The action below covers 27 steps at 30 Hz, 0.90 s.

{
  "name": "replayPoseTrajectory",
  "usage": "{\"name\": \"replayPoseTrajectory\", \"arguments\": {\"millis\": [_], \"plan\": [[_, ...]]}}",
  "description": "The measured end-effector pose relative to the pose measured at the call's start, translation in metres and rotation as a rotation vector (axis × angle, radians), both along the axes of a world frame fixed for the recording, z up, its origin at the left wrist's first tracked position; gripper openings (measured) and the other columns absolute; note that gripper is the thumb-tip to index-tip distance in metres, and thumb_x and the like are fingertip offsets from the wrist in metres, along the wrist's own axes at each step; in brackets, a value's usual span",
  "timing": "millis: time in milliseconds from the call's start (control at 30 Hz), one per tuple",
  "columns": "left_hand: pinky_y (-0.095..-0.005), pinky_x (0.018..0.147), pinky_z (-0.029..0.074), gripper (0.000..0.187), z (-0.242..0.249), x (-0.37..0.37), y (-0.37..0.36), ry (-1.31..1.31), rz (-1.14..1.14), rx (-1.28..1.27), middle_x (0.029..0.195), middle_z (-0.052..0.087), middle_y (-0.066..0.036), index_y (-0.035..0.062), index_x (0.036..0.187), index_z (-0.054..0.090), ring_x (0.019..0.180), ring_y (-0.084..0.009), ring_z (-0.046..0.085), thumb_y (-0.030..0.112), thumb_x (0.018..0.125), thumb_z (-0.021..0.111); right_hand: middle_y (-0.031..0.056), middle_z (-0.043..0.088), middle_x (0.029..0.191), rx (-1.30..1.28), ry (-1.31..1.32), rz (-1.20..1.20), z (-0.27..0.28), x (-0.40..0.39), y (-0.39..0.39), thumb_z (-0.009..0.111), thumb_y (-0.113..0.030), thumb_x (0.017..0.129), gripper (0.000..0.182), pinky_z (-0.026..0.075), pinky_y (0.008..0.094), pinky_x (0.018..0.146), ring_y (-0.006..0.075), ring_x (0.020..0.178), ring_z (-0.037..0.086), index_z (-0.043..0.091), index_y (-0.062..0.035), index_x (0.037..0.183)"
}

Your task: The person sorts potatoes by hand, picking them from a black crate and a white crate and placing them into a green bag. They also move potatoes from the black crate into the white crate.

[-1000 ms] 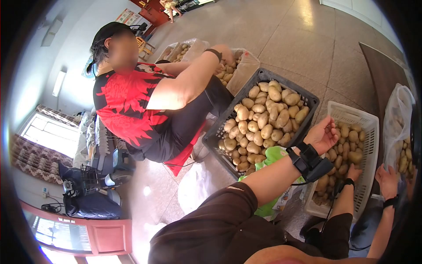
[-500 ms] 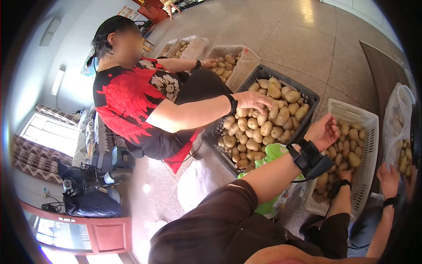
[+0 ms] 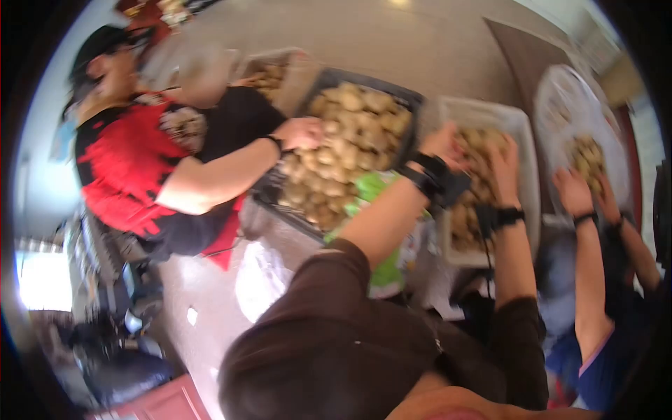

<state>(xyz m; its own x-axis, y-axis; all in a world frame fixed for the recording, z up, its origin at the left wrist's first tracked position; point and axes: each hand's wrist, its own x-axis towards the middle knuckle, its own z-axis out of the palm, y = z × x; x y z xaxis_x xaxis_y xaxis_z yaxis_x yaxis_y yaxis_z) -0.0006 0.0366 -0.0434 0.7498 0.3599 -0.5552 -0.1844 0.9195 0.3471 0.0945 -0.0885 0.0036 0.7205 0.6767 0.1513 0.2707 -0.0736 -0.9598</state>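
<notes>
My left hand point(image 3: 444, 148) is over the left edge of a white plastic crate point(image 3: 523, 126) of potatoes, its palm turned up and its fingers loosely bent and apart, with nothing seen in it. Beside it, my right hand point(image 3: 505, 168) is raised over the same crate, its fingers around a potato point(image 3: 496, 142), though blur softens the outline. More potatoes point(image 3: 465, 220) lie below both hands. Dark bands with box-like devices sit on both my wrists.
A black crate point(image 3: 418, 115) of potatoes stands left; a person in red and black point(image 3: 129, 178) reaches into it. At right, another person's hands point(image 3: 575, 192) are at a clear plastic bag point(image 3: 560, 91) holding potatoes. A green bag point(image 3: 385, 273) lies between the crates.
The view has swung right and blurred. My right hand has risen from low in the white crate toward my left hand. The person at right now has both hands at the bag.
</notes>
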Motion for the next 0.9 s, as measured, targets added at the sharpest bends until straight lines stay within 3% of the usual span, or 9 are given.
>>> {"name": "replayPoseTrajectory", "arguments": {"millis": [33,100,200,333,400,467,600,833,900], "plan": [[-0.0458,0.070,0.043,0.048,0.045,-0.018,-0.014,-0.011,-0.045,0.091,0.091,0.044,-0.007,0.0078,0.101,0.046,0.082,-0.0230,0.045,0.049,0.078,0.053,0.0115,0.050,0.112,0.057,-0.189,0.112,0.010,-0.002,-0.001,0.055,-0.016,0.083,0.040,0.038,0.0302,0.089,0.0223,0.104,0.048,0.042,-0.0008,0.118],[-0.0429,0.066,0.045,0.048,0.066,-0.018,-0.020,0.029,-0.081,-0.040,0.095,0.047,-0.008,0.0072,0.105,0.046,0.085,-0.0233,0.048,0.048,0.080,0.052,0.0120,0.050,0.112,0.231,0.182,0.292,0.043,-0.028,-0.014,0.054,-0.009,0.083,0.037,0.037,0.0290,0.090,0.0190,0.105,0.047,0.042,0.0000,0.117],[-0.0343,0.055,0.046,0.030,0.045,-0.017,-0.007,-0.243,-0.035,-0.147,0.087,0.049,-0.012,0.0044,0.100,0.044,0.072,-0.0219,0.051,0.032,0.087,0.049,0.0106,0.053,0.108,0.257,0.087,0.100,0.018,-0.034,-0.043,0.054,-0.008,0.083,0.030,0.041,0.0287,0.086,0.0178,0.100,0.051,0.046,0.0011,0.111],[-0.0296,0.052,0.043,0.026,0.034,-0.019,0.014,-0.136,0.383,-0.317,0.085,0.049,-0.012,0.0041,0.101,0.042,0.072,-0.0214,0.050,0.013,0.081,0.057,0.0184,0.057,0.092,-0.332,-0.177,-0.035,-0.068,-0.053,-0.099,0.060,-0.021,0.078,0.032,0.043,0.0340,0.075,0.0307,0.082,0.055,0.050,0.0028,0.098],[-0.0291,0.054,0.044,0.030,0.033,-0.030,0.022,-0.111,0.620,-0.319,0.085,0.048,-0.011,0.0048,0.102,0.041,0.072,-0.0209,0.050,0.009,0.078,0.060,0.0199,0.058,0.083,-0.425,-0.565,0.012,-0.104,-0.078,-0.127,0.056,-0.024,0.078,0.027,0.043,0.0430,0.069,0.0361,0.078,0.055,0.052,0.0000,0.091],[-0.0301,0.057,0.046,0.029,0.043,-0.046,0.027,0.033,0.796,-0.244,0.090,0.050,-0.010,0.0048,0.101,0.046,0.078,-0.0211,0.050,0.012,0.077,0.061,0.0187,0.060,0.079,-0.921,-0.520,0.117,-0.112,-0.105,-0.143,0.050,-0.028,0.080,0.025,0.044,0.0449,0.067,0.0373,0.076,0.057,0.055,-0.0045,0.086],[-0.0290,0.064,0.047,0.028,0.038,-0.071,0.035,0.367,0.823,-0.037,0.089,0.055,-0.008,0.0063,0.096,0.053,0.077,-0.0212,0.053,0.024,0.076,0.062,0.0167,0.062,0.082,-0.900,-0.467,0.003,-0.105,-0.113,-0.137,0.048,-0.033,0.079,0.026,0.045,0.0451,0.068,0.0365,0.078,0.058,0.055,-0.0081,0.081],[-0.0336,0.048,0.044,0.033,0.045,-0.087,0.054,0.549,1.073,-0.166,0.073,0.059,-0.010,-0.0001,0.080,0.057,0.062,-0.0172,0.054,0.032,0.077,0.061,0.0168,0.062,0.081,-0.989,-0.555,0.078,-0.117,-0.109,-0.138,0.046,-0.034,0.078,0.028,0.045,0.0456,0.069,0.0359,0.076,0.058,0.056,-0.0076,0.081],[-0.0341,0.053,0.045,0.033,0.065,-0.099,0.046,0.282,1.063,-0.199,0.079,0.058,-0.011,0.0007,0.085,0.055,0.068,-0.0201,0.055,0.033,0.079,0.057,0.0168,0.062,0.079,-0.996,-0.544,0.078,-0.115,-0.109,-0.137,0.046,-0.035,0.078,0.029,0.045,0.0455,0.069,0.0358,0.077,0.058,0.057,-0.0076,0.080]]}}
